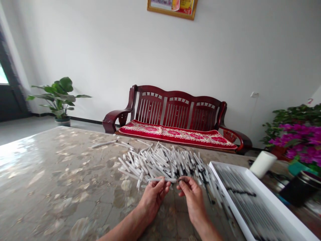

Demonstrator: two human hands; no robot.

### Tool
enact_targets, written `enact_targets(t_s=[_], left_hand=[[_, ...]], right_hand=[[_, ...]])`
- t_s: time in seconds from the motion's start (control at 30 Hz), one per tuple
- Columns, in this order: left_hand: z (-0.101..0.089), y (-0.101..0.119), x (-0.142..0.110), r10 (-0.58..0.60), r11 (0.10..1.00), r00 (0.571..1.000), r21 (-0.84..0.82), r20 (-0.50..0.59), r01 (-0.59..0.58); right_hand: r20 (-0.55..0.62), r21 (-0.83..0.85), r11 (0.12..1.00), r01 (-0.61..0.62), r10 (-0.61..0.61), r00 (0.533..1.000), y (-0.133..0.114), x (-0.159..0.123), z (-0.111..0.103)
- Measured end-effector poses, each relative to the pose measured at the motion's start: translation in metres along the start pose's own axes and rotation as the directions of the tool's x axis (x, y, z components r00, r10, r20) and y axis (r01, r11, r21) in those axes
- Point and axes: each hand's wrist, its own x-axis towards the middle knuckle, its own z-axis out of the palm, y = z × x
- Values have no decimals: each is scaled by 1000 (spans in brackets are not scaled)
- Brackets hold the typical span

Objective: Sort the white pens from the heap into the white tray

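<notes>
Both hands close on one white plastic tube [162,180]: your left hand [152,197] grasps its shaft, and your right hand [192,199] pinches its end, where something dark shows unclearly. A loose heap of tubes [155,162] lies at twelve o'clock, a white tray [232,201] at three.

Domestic sitting room. Centre: carved dark-red wooden settee [177,108] with floral red seat cushion [175,132]. Upper centre: gilt-framed picture [173,7] on white wall [75,43]. Left: potted broadleaf plant [59,98]. Right: magenta bougainvillea [298,140].
</notes>
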Motion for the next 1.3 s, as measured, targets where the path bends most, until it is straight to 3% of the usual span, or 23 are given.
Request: enact_targets(t_s=[0.67, 0.77, 0.87, 1.0, 1.17, 1.3], left_hand=[[-1, -5, -1, 49, 997, 997, 53, 59, -52], [-1, -5, -2, 57, 997, 997, 57, 47, -59], [0, -5, -5, 78, 994, 996, 74, 50, -81], [0, -5, -9, 105, 990, 991, 84, 79, -112], [-1, -6, -7, 107, 990, 992, 89, 64, -113], [-3, -9, -5, 108, 987, 991, 111, 75, -116]], right_hand=[[28, -293, 947, 134, -132, 991, 13, 6, -5], [58, -388, 895, 218, -212, 976, 13, 5, -7], [133, -511, 789, 342, -320, 938, 10, 3, -6], [196, -642, 661, 387, -347, 917, 9, 0, -4], [227, -605, 710, 360, -280, 933, 7, -2, -4], [279, -588, 687, 426, -323, 905, 8, 1, -9]])
